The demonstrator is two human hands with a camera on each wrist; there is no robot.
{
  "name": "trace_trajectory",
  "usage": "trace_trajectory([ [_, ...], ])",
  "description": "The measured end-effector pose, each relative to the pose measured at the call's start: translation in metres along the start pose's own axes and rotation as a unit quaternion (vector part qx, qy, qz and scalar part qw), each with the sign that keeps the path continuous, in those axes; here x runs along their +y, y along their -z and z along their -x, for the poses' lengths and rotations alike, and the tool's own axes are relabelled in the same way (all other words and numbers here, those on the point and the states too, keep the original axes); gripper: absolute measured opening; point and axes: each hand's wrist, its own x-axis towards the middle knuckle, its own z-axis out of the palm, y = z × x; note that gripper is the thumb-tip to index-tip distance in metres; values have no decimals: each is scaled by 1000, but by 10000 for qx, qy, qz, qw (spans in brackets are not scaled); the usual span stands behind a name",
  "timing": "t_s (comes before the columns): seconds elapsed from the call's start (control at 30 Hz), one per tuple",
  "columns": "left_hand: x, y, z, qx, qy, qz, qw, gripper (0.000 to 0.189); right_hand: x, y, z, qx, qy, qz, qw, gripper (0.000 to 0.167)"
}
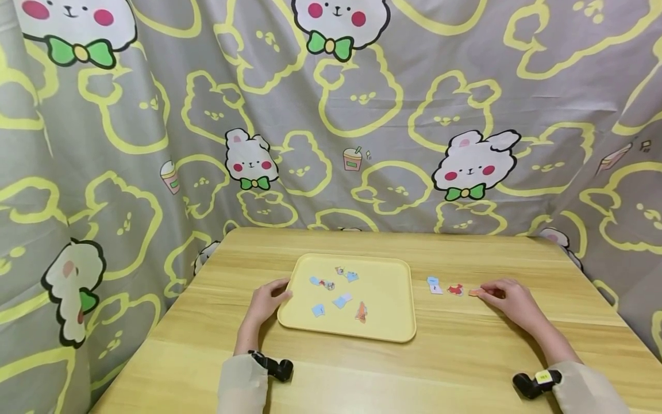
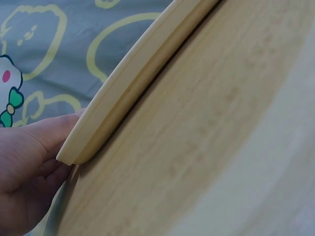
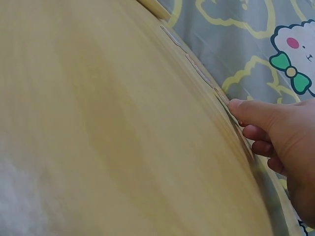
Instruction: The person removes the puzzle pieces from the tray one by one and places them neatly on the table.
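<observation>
My left hand is at the left edge of a pale yellow tray, and its thumb and fingers hold the rim near the corner. Several small flat paper cutouts lie on the tray, among them an orange one and a blue square one. To the tray's right, my right hand pinches a small orange cutout at its right end, low at the table. In the right wrist view the thumb and index finger meet at this thin piece.
Left of the pinched piece, a red cutout and a blue and lilac cutout lie in a row on the wooden table. A grey curtain with bear and rabbit prints hangs behind the table and along its sides.
</observation>
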Motion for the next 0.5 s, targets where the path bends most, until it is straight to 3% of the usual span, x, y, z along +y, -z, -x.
trace_trajectory([
  [0.5, 0, -1, -1, -16, -1, 53, 10000, 43, -1, 1, 0, -25, 8, 51, 10000, 20],
])
